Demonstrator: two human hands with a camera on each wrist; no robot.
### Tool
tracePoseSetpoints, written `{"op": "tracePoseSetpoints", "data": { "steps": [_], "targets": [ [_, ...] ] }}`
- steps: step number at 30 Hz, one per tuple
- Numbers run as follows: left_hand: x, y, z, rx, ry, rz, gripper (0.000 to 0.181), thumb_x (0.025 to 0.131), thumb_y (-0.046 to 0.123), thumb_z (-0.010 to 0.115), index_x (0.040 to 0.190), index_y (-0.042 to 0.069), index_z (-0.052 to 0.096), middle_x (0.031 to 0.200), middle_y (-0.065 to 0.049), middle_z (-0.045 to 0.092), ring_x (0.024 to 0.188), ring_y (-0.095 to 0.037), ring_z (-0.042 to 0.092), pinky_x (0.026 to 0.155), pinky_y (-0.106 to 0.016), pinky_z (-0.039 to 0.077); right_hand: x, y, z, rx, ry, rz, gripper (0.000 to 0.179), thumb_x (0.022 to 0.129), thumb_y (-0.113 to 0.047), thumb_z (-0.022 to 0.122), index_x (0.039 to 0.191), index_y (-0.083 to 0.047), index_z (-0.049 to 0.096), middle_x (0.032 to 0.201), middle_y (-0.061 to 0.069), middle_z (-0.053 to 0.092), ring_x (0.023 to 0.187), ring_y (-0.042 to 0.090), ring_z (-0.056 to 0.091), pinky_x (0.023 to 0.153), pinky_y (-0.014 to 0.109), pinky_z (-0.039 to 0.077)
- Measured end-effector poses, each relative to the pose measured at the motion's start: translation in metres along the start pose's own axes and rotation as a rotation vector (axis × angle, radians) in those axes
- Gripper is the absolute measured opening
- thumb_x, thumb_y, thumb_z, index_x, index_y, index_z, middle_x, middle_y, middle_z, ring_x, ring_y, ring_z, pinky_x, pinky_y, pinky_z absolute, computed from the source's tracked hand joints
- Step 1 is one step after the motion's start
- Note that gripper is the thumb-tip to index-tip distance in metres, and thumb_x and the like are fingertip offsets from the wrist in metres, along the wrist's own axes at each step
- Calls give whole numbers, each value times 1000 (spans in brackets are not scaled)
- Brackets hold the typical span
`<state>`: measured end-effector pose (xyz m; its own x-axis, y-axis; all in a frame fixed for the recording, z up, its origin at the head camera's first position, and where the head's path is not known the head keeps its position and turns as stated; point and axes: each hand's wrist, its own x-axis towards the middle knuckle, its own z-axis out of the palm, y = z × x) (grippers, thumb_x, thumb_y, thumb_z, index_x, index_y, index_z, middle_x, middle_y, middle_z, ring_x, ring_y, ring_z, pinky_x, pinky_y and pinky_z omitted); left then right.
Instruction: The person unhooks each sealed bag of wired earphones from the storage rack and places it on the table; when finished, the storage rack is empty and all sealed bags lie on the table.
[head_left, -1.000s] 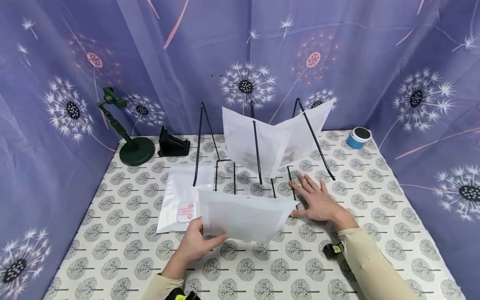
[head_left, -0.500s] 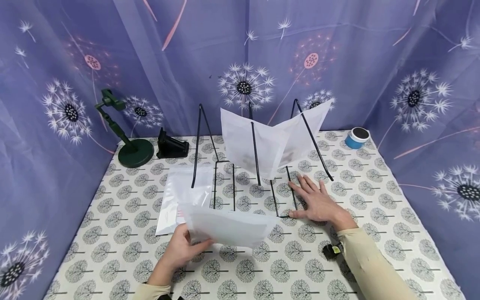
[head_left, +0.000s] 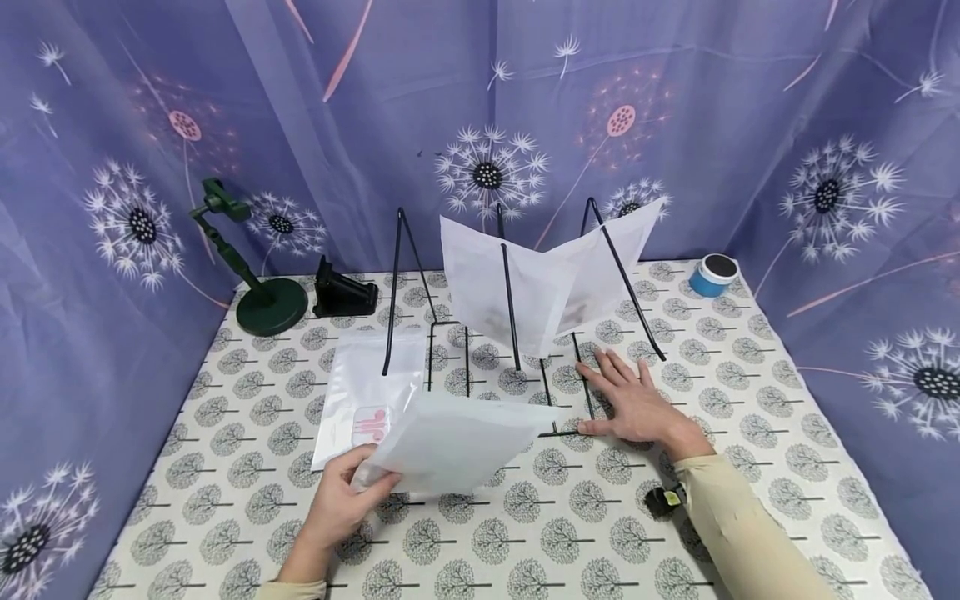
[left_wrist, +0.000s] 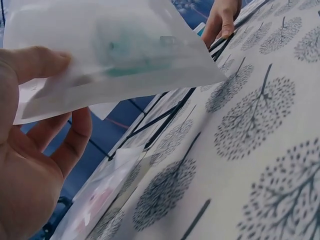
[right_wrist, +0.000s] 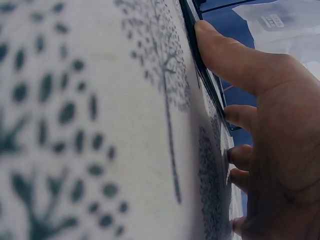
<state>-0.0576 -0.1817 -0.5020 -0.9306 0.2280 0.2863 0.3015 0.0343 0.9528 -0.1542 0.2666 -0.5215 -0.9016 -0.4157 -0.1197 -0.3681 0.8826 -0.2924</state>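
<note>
My left hand [head_left: 341, 500] pinches the near left corner of a frosted white zip pouch [head_left: 457, 442], thumb above and fingers beneath. The pouch is held tilted in front of a black wire rack [head_left: 392, 292]. Through its film in the left wrist view, a blurred green shape [left_wrist: 135, 65] shows. My right hand [head_left: 633, 408] rests with spread fingers at the right front of the rack's base; in the right wrist view, the thumb [right_wrist: 225, 55] lies against the black wire. Two similar pouches [head_left: 487, 267] lean in a V between the rack's uprights.
Left of the rack, a flat white pouch [head_left: 337, 392] holds pink earphones [head_left: 369, 421] in a case. Behind stand a dark green stand [head_left: 272, 307] and a black holder [head_left: 345, 292]. A blue jar [head_left: 712, 277] sits at the back right, before a purple curtain [head_left: 360, 125].
My left hand has moved left and toward me with the pouch, which dipped lower and then turned at a slant. The right hand has stayed on the rack's base.
</note>
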Motion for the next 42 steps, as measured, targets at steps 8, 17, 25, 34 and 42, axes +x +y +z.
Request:
{"op": "tracePoseSetpoints", "data": {
  "steps": [8, 17, 25, 34, 42],
  "targets": [
    [-12, 7, -18, 31, 52, -12, 37, 75, -19, 67, 107, 1, 69, 108, 6, 73, 94, -10, 67, 80, -24, 56, 0, -1, 1, -2, -2, 3, 104, 76, -74, 61, 156, -20, 22, 163, 20, 6, 149, 42, 5, 112, 73, -3],
    [-25, 13, -34, 20, 177, -120, 35, 75, -21, 66, 103, -1, 68, 103, 4, 74, 92, -12, 68, 79, -24, 56, -1, -1, 0, 3, 7, -3, 104, 76, -73, 62, 156, -19, 24, 162, 20, 8, 149, 42, 6, 112, 74, -3],
    [-34, 14, -45, -9, 238, -148, 34, 76, -22, 65, 106, -7, 66, 103, 1, 74, 90, -14, 71, 79, -24, 58, 0, -1, 0, 11, 9, -7, 104, 76, -73, 63, 155, -18, 24, 163, 20, 7, 149, 43, 6, 112, 74, -4],
    [-36, 17, -59, 126, 370, -159, 37, 72, -24, 68, 106, -9, 66, 98, 7, 73, 86, -6, 69, 72, -18, 57, 0, -1, -1, 9, 9, -1, 104, 76, -73, 63, 156, -19, 24, 162, 21, 8, 149, 43, 6, 112, 74, -3],
    [-37, 18, -72, 131, 459, -196, 37, 73, -24, 67, 107, -8, 66, 95, 7, 73, 82, -6, 69, 69, -17, 57, 0, -1, -2, 0, 1, -4, 104, 76, -73, 62, 156, -19, 23, 162, 20, 7, 149, 42, 6, 112, 73, -3]
  ]
}}
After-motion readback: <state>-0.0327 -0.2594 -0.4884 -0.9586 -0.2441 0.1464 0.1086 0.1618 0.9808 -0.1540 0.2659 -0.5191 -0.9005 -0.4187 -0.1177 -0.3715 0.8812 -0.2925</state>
